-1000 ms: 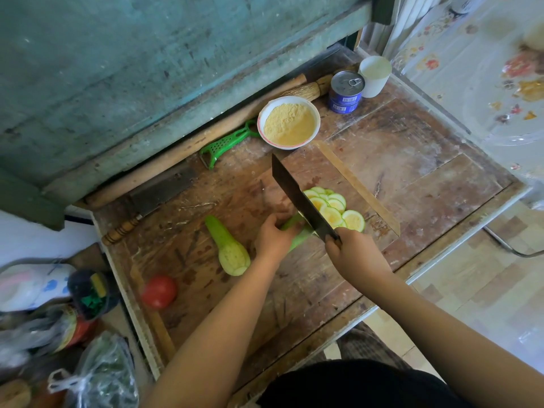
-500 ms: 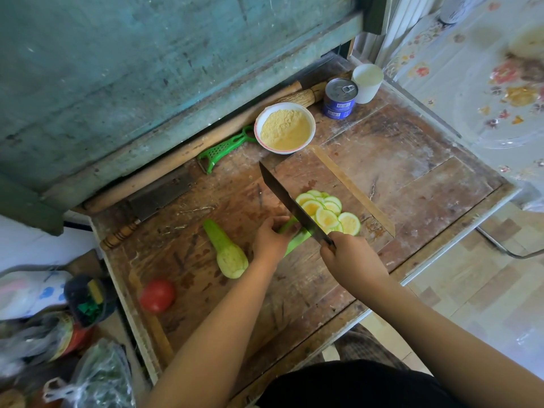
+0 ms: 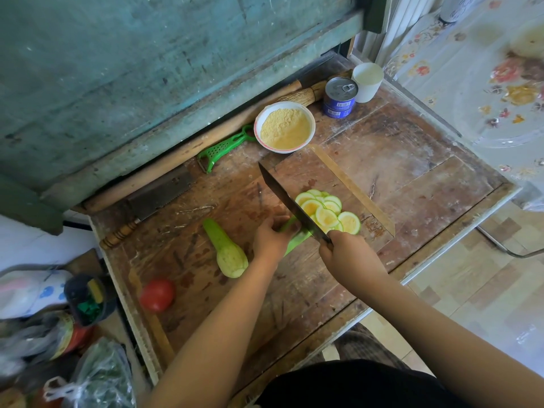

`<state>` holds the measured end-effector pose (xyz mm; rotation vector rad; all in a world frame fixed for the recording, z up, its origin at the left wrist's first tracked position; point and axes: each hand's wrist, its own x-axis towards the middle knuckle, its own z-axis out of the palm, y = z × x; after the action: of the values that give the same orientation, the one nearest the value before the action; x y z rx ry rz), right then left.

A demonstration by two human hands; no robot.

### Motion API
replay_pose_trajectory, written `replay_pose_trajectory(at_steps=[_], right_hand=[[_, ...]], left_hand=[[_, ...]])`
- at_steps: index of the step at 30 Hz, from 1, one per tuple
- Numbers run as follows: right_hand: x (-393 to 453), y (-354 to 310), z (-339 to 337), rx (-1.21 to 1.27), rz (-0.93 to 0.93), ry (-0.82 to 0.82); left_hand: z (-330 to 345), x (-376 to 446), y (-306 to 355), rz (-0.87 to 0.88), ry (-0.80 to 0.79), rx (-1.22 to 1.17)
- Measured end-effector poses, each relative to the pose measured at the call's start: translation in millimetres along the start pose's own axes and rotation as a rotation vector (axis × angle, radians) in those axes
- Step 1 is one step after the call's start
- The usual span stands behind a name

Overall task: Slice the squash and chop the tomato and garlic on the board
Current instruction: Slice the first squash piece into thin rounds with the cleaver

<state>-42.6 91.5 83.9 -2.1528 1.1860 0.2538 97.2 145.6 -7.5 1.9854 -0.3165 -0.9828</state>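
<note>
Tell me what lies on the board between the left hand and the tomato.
The uncut squash lies on the board roughly between the left hand and the tomato, apart from both. The hand could pass over it or along its near side.

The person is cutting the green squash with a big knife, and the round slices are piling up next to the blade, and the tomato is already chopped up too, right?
Almost. The tomato isn't chopped: the head view shows it whole, off to the left on the board. The rest is right: the right hand holds the knife, the left hand steadies the squash, and the slices pile up beside the blade.
</note>
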Motion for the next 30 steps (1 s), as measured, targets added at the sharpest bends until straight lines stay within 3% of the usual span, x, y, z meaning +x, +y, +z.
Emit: replay_pose_trajectory(at_steps=[30], right_hand=[[27.0, 7.4, 19.1, 0.126, 0.106, -0.057]], left_hand=[[0.4, 2.1, -2.8, 0.019, -0.009, 0.033]])
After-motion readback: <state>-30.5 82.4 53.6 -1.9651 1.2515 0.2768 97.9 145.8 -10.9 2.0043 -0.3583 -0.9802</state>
